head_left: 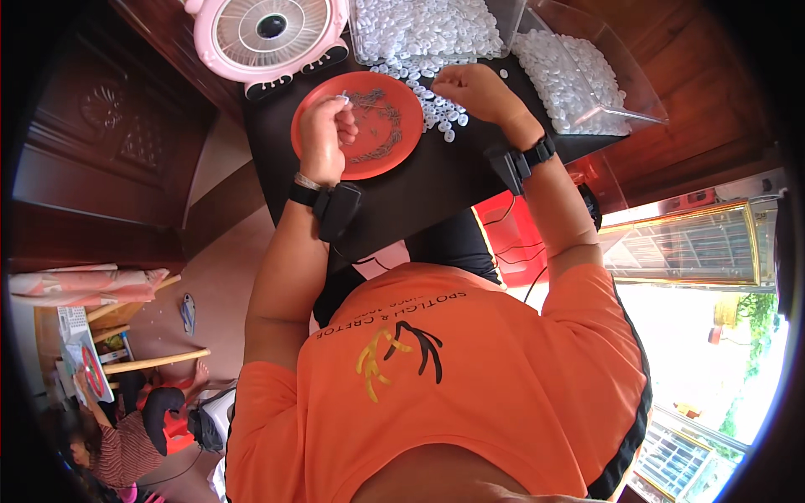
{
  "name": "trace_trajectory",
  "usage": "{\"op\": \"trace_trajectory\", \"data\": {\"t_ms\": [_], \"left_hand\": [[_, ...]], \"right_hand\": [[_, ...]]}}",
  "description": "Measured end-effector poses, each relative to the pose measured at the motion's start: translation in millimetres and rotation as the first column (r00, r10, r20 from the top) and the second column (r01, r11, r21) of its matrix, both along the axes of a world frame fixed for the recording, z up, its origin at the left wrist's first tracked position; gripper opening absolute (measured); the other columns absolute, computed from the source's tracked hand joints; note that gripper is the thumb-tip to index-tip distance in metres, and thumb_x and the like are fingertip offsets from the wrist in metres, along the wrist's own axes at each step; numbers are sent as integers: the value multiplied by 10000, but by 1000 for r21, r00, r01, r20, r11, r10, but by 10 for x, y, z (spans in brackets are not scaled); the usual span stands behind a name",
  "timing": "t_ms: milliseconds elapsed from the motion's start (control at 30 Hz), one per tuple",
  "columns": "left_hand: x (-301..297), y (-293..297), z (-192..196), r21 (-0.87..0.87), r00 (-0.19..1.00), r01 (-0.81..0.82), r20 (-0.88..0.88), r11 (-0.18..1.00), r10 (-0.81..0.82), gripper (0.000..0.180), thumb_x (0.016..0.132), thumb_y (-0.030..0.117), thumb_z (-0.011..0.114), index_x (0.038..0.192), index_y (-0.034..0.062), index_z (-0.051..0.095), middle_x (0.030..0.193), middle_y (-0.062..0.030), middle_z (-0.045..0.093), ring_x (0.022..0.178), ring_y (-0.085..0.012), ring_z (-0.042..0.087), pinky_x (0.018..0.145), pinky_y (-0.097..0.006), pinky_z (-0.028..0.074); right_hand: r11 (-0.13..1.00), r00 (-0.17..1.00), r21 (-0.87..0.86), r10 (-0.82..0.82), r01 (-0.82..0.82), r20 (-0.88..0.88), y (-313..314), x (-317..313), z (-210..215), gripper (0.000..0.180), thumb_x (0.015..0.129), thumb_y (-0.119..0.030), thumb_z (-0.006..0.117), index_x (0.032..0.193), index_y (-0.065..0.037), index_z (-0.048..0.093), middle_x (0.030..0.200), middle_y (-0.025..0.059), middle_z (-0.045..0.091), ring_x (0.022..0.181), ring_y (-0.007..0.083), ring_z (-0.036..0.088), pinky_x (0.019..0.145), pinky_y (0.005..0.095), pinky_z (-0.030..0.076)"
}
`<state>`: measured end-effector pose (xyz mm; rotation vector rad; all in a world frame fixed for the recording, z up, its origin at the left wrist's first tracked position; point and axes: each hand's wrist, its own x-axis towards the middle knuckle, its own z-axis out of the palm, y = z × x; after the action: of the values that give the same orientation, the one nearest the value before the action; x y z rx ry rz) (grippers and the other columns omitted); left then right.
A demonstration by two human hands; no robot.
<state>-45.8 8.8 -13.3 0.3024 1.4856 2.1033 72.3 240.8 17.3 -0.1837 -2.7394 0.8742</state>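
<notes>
My left hand (325, 138) is over the left part of a round red plate (302, 126), its fingers curled. Between thumb and forefinger it pinches a small white plastic piece (342, 99). Thin grey metal pins (387, 126) lie scattered in the plate. My right hand (482, 90) hovers at the right edge of a loose spread of white oval plastic pieces (436, 109) on the dark table. Its fingertips are drawn together, and whatever they may hold is too small to make out. Both wrists wear black straps with black boxes.
A clear bin (513, 25) heaped with white pieces stands at the back, and a second clear bin (646, 109) sits to the right. A pink fan (205, 50) is at the back left. Cables hang below the table (402, 205). Another person (134, 444) sits at far lower left.
</notes>
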Motion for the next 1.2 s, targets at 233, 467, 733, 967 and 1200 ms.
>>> {"op": "trace_trajectory", "data": {"t_ms": [233,467,733,967,1200], "left_hand": [[-192,-95,-25,-22,970,-216,110,976,217,120,827,182,529,807,70,565,693,-25,570,562,-130,535,503,-256,418],[-303,-178,-15,-63,950,-298,81,953,302,112,829,193,537,805,85,560,696,-13,567,565,-136,532,529,-264,412],[-104,-110,182,42,971,-236,38,971,234,125,842,193,540,807,74,556,707,-24,570,607,-133,540,570,-256,425],[168,-23,343,159,978,-92,202,983,59,133,861,178,522,802,64,553,716,-45,581,615,-165,552,571,-278,429],[155,-28,178,155,976,-97,209,983,63,144,870,186,524,801,62,550,712,-43,578,604,-162,552,562,-275,427]], "right_hand": [[980,994,197,-28,6,110,15,-98,-199,213,790,-271,576,899,-125,687,837,83,676,801,278,637,723,379,496],[911,988,410,-106,51,114,-92,-209,-208,173,776,-205,538,859,-172,687,842,70,666,843,283,628,724,405,496],[912,995,410,-20,-22,97,-78,-147,-174,188,788,-220,532,875,-146,680,845,92,660,847,293,624,727,405,495],[918,994,392,24,-66,111,-173,-207,-142,211,791,-300,598,849,-107,662,833,67,666,794,278,633,708,382,498],[937,977,339,14,-87,212,-220,-330,-103,231,715,-264,591,858,-94,655,837,118,657,834,300,629,749,395,498]]}}
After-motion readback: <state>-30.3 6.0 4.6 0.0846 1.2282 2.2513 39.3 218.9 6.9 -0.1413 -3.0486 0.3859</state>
